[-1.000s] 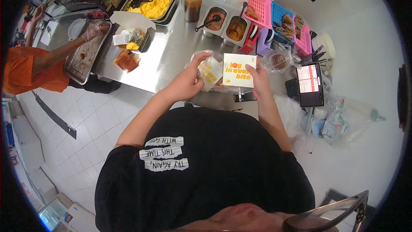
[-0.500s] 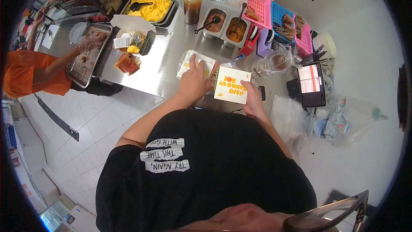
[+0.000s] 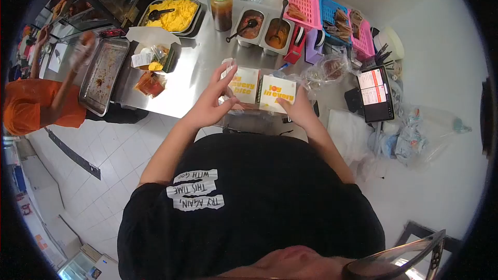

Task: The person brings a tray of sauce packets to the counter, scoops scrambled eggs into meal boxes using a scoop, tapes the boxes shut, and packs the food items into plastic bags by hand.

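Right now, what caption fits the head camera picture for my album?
Right hand on the right box, left hand by the left box, bottle beyond.

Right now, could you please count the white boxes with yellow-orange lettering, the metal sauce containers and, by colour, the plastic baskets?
Square white lettered boxes: 2
Rectangular metal sauce containers: 2
Pink plastic baskets: 2
Blue plastic basket: 1
Total: 7

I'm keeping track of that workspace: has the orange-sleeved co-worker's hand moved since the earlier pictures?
Yes: the orange-sleeved co-worker's hand, earlier over the rectangular metal tray, is now beyond its left edge in the picture.
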The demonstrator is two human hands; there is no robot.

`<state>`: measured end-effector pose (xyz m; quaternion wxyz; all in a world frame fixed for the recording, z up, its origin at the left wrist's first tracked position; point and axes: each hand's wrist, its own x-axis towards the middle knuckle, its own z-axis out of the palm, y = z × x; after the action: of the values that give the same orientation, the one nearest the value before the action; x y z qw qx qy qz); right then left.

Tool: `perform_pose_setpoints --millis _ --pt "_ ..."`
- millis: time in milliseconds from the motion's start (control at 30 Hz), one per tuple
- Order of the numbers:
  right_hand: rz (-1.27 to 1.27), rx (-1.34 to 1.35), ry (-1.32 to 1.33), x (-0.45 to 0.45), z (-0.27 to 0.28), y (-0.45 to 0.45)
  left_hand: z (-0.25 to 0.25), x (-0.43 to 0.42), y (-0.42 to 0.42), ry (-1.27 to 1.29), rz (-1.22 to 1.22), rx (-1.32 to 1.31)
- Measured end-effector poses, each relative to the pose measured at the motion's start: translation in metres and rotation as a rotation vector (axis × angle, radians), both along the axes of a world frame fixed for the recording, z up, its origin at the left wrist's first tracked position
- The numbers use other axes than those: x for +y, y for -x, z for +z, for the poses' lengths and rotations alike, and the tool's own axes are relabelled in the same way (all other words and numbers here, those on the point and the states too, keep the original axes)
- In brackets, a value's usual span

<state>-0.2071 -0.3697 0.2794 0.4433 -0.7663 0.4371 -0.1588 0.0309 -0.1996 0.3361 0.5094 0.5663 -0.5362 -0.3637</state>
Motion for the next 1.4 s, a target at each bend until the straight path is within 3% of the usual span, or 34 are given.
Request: perform_pose_setpoints --millis 133,233,300,367,433,533,633,733,800,833,900,1000,1100,1133,1267,1333,1400 --pt "0.121 0.218 0.395 0.010 0.050 0.005 0.007 0.000 -0.002 0.012 -0.002 -0.006" --pt "0.175 0.203 0.224 0.012 0.089 0.006 0.018 0.000 -0.005 -0.013 0.054 0.110" --pt "-0.082 0.153 0.806 0.013 0.086 0.001 0.019 -0.002 -0.009 -0.036 0.079 0.191" --pt "-0.148 0.056 0.742 0.000 0.062 0.003 0.017 -0.007 -0.017 -0.055 0.083 0.249" --pt "-0.015 -0.076 0.033 -0.031 0.011 0.017 0.026 -0.013 -0.018 -0.043 0.107 0.307" --pt "0.034 -0.585 -0.298 -0.045 0.075 -0.006 0.040 -0.022 -0.020 0.053 0.197 0.338" --pt "0.061 -0.620 -0.465 -0.066 0.096 -0.036 0.059 -0.030 -0.020 -0.101 0.318 0.542" --pt "-0.023 -0.447 -0.323 -0.050 0.102 -0.054 0.044 -0.031 -0.018 -0.146 0.239 0.326" --pt "0.155 -0.388 -0.156 -0.044 0.079 -0.045 0.042 -0.030 -0.014 -0.162 0.055 0.162" --pt "0.252 -0.359 -0.204 -0.036 0.084 -0.032 0.047 -0.023 -0.011 -0.163 -0.066 0.099" --pt "0.321 -0.383 -0.044 -0.027 0.079 -0.002 0.050 -0.015 -0.010 -0.136 -0.122 0.212" --pt "0.122 -0.255 0.259 -0.023 0.061 0.036 0.041 -0.014 -0.001 -0.105 -0.069 0.252" --pt "0.212 -0.415 -0.049 -0.022 -0.003 0.066 0.038 -0.019 0.003 -0.107 -0.094 0.220" --pt "0.221 -0.633 -0.378 -0.017 0.003 0.072 0.039 -0.021 0.003 -0.107 -0.100 0.193" --pt "-0.033 -0.655 -0.245 -0.067 -0.015 0.115 0.047 -0.021 0.006 -0.140 0.000 0.154" --pt "-0.208 -0.468 -0.291 -0.105 -0.016 0.150 0.043 -0.021 0.003 -0.107 0.036 0.162" --pt "-0.310 0.015 0.002 -0.133 -0.019 0.182 0.046 -0.020 0.004 -0.130 0.069 0.121"
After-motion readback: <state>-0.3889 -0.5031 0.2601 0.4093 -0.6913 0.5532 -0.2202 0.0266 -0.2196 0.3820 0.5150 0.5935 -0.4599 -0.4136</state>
